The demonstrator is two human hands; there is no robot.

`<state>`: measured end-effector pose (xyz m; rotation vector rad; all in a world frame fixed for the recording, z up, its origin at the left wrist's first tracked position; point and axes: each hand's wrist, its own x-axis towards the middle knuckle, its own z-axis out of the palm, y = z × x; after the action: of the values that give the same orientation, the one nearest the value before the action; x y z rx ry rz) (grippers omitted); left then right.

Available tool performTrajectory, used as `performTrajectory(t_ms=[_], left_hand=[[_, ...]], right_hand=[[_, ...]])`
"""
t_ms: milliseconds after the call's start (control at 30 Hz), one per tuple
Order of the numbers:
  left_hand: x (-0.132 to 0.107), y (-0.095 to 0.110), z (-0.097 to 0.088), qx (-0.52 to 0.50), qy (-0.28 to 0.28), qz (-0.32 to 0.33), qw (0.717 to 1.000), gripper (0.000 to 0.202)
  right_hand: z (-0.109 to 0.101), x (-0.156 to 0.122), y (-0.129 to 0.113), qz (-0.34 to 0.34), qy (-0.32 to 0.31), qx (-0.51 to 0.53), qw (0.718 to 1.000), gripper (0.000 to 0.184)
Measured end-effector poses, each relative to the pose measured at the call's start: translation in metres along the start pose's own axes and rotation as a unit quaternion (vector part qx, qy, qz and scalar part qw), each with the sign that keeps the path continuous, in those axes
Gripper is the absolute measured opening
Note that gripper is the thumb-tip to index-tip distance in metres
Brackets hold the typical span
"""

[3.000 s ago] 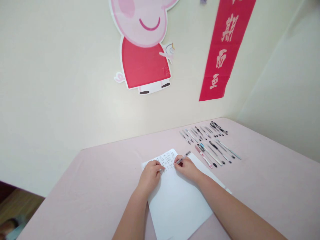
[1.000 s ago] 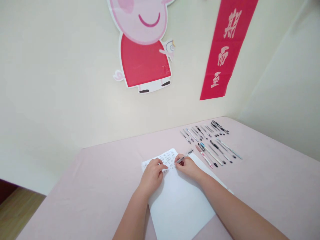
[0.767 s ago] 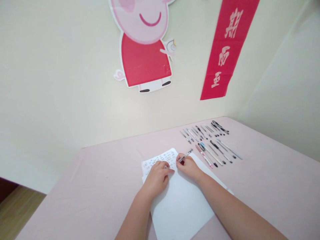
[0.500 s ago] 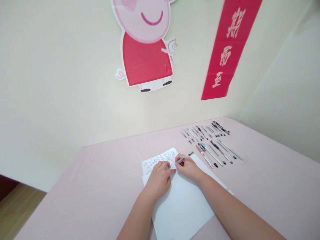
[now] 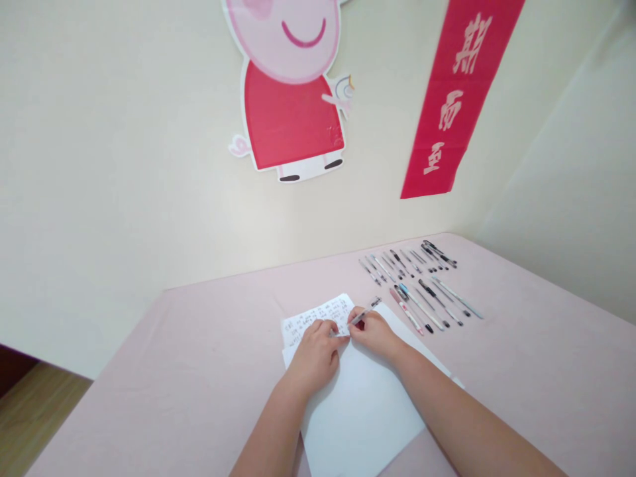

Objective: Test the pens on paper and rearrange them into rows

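Observation:
My right hand (image 5: pixel 375 336) is closed round a slim clear pen (image 5: pixel 368 309) with a dark end pointing up and to the right. Its tip is down at the paper, too small to make out. Handwriting in dark ink covers the upper part of a white sheet (image 5: pixel 325 311). A blank white sheet (image 5: pixel 362 404) lies over the lower part of that page, beneath both wrists. My left hand (image 5: pixel 317 356) rests on the papers, palm down with fingers spread, its thumb and fingertips close to the right hand.
Two rows of pens lie on the pink tabletop (image 5: pixel 209 371), a back row (image 5: pixel 400 257) and a front row with a pink pen (image 5: pixel 405 310) nearest my right hand. A pig cutout (image 5: pixel 293 119) and a red banner (image 5: pixel 450 109) are on the wall behind.
The pen's upper end has tipped slightly up and to the left. Both hands stay almost where they were on the paper.

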<state>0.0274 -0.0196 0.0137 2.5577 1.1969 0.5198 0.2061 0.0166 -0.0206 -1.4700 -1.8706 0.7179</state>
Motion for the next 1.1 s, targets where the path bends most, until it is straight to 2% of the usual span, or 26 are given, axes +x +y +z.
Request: performTrajectory(t_ms=[700, 1100], left_hand=[[0.0007, 0.0009, 0.0006, 0.000, -0.001, 0.001, 1.000, 0.049], [0.0006, 0.0012, 0.0001, 0.002, -0.005, -0.003, 1.000, 0.048]], right_hand=[[-0.0020, -0.0011, -0.0026, -0.007, -0.007, -0.047, 0.999, 0.008], [-0.0021, -0.0013, -0.0017, -0.008, -0.012, -0.033, 0.999, 0.007]])
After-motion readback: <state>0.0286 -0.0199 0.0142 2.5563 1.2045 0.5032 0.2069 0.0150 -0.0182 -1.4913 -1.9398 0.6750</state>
